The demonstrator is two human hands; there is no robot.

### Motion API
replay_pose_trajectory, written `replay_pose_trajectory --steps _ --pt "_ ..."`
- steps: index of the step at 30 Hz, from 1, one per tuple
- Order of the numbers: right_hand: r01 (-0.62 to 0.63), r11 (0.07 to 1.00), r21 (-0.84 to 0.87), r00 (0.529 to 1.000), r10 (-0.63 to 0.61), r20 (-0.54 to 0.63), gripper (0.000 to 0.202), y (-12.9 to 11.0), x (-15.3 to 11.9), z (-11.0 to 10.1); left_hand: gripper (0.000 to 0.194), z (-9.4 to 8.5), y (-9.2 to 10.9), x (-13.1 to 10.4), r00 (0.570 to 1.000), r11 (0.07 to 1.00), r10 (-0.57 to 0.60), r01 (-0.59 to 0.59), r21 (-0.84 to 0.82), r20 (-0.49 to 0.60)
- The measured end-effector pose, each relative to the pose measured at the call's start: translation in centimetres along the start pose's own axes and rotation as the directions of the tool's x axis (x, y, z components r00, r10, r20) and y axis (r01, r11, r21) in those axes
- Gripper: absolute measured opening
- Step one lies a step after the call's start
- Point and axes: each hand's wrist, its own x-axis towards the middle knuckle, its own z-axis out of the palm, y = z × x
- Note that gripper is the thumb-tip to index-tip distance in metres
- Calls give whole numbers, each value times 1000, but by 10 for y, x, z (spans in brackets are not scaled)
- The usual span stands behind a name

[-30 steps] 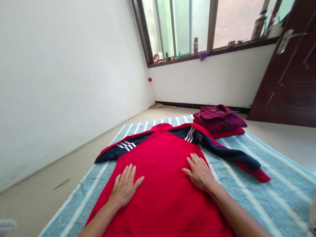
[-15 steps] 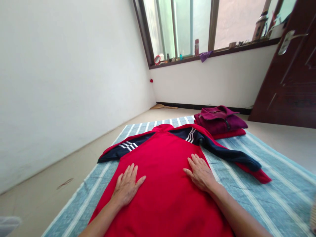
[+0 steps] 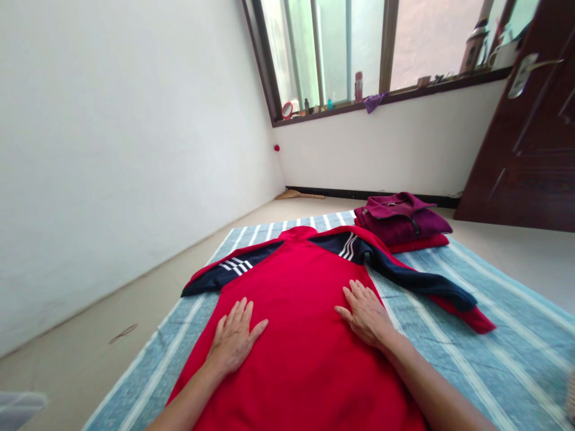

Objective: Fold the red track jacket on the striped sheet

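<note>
A red jacket (image 3: 296, 335) with navy shoulder panels and white stripes lies spread flat, its collar pointing away from me. Its right-hand sleeve (image 3: 426, 284) stretches out across the cloth, while the left-hand sleeve (image 3: 215, 277) reaches the cloth's left edge. Flat on the left side of the jacket's body rests my left hand (image 3: 234, 336), fingers extended and thumb out. My right hand (image 3: 365, 312) lies flat on the right side, fingers stretched forward. Neither hand grips anything. The jacket's bottom edge is out of view.
Beneath the jacket is a blue-and-white striped cloth (image 3: 485, 263). Folded maroon and red clothes (image 3: 404, 218) are stacked at its far right. A white wall (image 3: 135, 149) stands left, a dark red door (image 3: 530, 149) right. Bottles and a mirror (image 3: 287, 110) line the windowsill.
The view has shifted very slightly. Both hands stay flat on the jacket in the same places.
</note>
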Motion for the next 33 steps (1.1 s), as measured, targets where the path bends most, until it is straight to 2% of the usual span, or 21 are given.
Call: replay_pose_trajectory --steps 10,18,33 --pt "1 1000 -16 1000 -1 2 67 -1 0 -2 73 4 -2 2 999 1000 5 -4 11 -31" --pt "-2 1000 1 1000 2 3 67 1 1 1 73 0 1 1 1000 1000 -3 3 12 -2" --pt "-4 1000 -5 1000 5 26 67 0 0 -2 73 -1 1 -1 1000 999 0 -1 -34 -24"
